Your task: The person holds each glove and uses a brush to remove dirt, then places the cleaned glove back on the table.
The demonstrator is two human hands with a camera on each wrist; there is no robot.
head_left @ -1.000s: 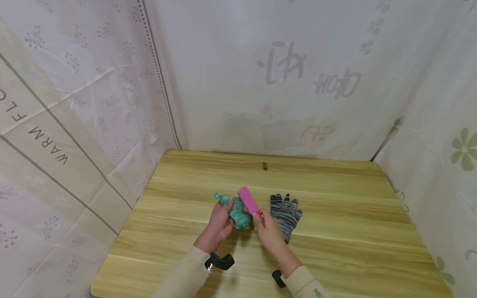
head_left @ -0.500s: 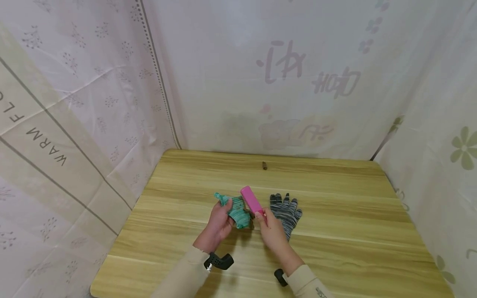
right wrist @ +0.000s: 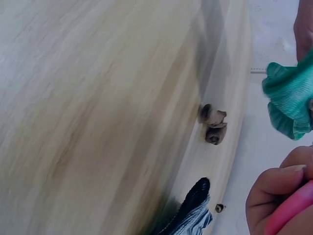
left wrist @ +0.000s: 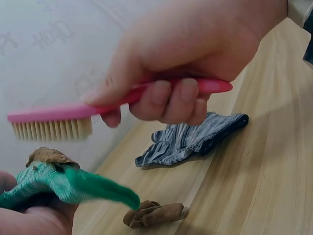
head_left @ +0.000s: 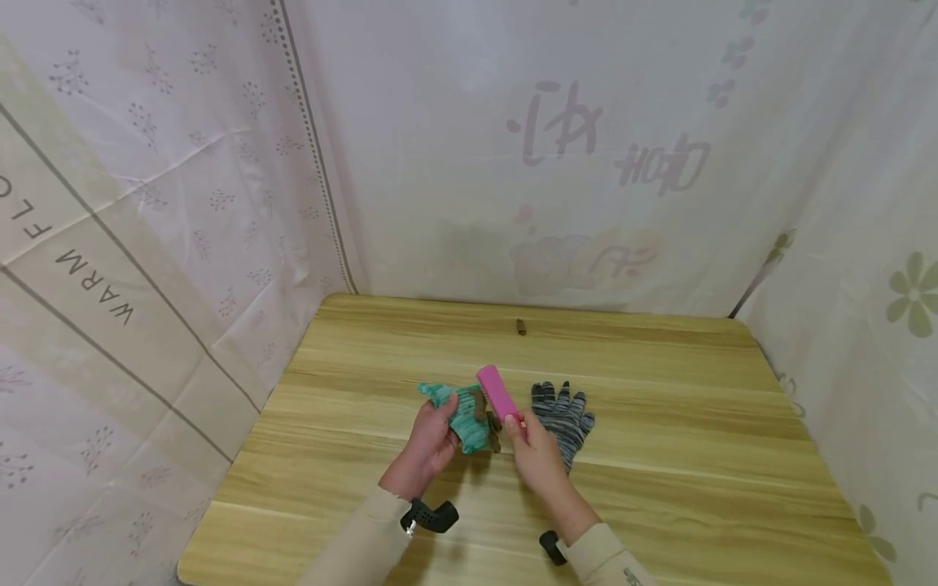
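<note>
My left hand [head_left: 428, 443] holds a green striped knit glove [head_left: 460, 419], bunched up above the table. On the glove sits a brown, clay-like lump [left wrist: 51, 156], plain in the left wrist view. My right hand [head_left: 541, 462] grips a pink brush [head_left: 498, 394] by its handle, fingers curled round it. In the left wrist view its pale bristles [left wrist: 51, 129] face down over the lump, with a small gap between. Below, more brown clay-like pieces [left wrist: 154, 214] lie on the table.
A grey-and-black striped glove [head_left: 563, 419] lies flat just right of my right hand. Farther back on the wooden table [head_left: 659, 366] is a small brown piece [head_left: 521, 326]. Patterned curtains [head_left: 469, 163] enclose the table's back and sides.
The brush has shifted slightly right and come away from the green glove, baring the brown lump on it. The left hand stays nearly in place; the glove has tilted a little.
</note>
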